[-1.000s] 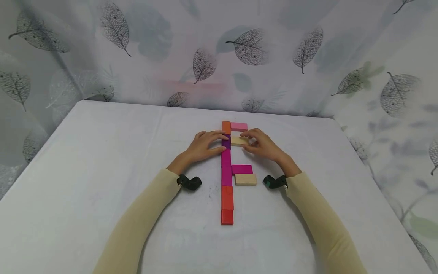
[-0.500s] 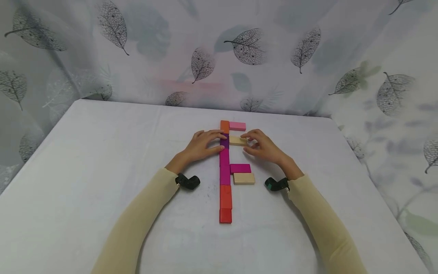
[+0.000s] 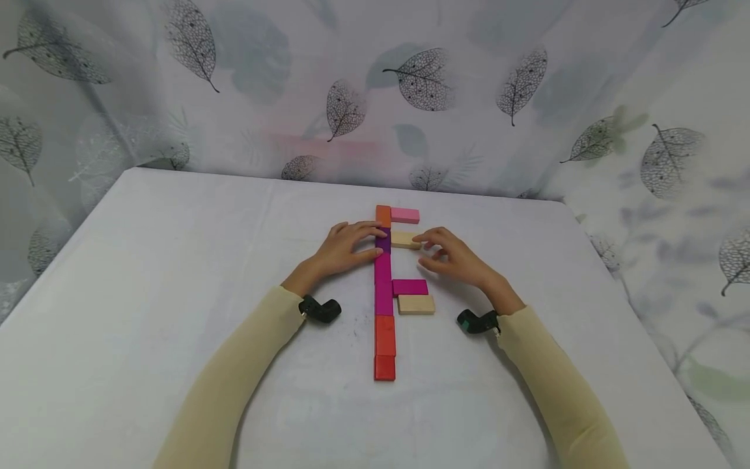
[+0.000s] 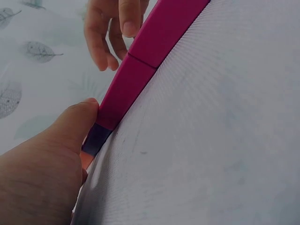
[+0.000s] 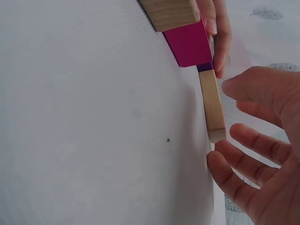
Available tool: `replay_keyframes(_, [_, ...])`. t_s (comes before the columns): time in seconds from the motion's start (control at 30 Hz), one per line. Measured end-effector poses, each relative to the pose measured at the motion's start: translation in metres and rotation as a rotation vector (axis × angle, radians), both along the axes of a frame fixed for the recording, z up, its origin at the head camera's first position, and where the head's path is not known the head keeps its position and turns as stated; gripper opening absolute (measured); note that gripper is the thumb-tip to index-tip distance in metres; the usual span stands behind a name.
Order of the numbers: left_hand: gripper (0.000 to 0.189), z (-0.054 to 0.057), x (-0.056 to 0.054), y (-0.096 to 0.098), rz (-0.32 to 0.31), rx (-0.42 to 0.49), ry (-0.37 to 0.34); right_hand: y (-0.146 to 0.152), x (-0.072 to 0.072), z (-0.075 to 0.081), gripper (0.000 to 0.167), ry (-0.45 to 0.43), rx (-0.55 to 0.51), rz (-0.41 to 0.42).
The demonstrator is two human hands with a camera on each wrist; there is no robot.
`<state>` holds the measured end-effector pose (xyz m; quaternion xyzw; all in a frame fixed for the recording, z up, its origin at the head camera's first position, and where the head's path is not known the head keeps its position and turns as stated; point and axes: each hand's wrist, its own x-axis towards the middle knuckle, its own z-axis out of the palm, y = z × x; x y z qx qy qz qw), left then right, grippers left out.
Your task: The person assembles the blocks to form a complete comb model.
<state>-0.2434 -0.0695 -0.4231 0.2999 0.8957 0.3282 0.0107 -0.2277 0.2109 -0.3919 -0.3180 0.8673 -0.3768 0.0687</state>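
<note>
A column of coloured blocks runs up the table. My left hand (image 3: 342, 249) rests against its left side, fingertips on the dark purple block (image 3: 383, 241) and thumb at the upper magenta block (image 3: 383, 267). To the right of the purple block lies a plain wooden block (image 3: 404, 240), its left end against the column. My right hand (image 3: 454, 257) is beside that block's right end, fingers loosely bent and apart, index fingertip at the end and thumb nearer me. The right wrist view shows these fingers (image 5: 234, 185) around the end without gripping it.
An orange block (image 3: 383, 215) tops the column, with a pink block (image 3: 405, 215) at its right. Lower right of the column lie a magenta block (image 3: 410, 287) and a second plain wooden block (image 3: 416, 304). Red-orange blocks (image 3: 385, 335) form the near end.
My right hand has drawn back slightly to the right, its thumb and fingers parting from the upper plain wooden block. The left hand stays at the column.
</note>
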Motion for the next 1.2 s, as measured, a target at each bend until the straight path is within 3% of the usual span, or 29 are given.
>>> replay_keyframes(0.83, [0.041,-0.002,-0.002,0.002,0.002,0.004,-0.007,0.004,0.010,0.000,0.033,0.009,0.048,0.048])
replay_keyframes(1.2, [0.041,-0.001,0.000,0.000,0.008,0.000,-0.006,-0.002,0.013,-0.002,0.026,-0.027,0.018,0.137])
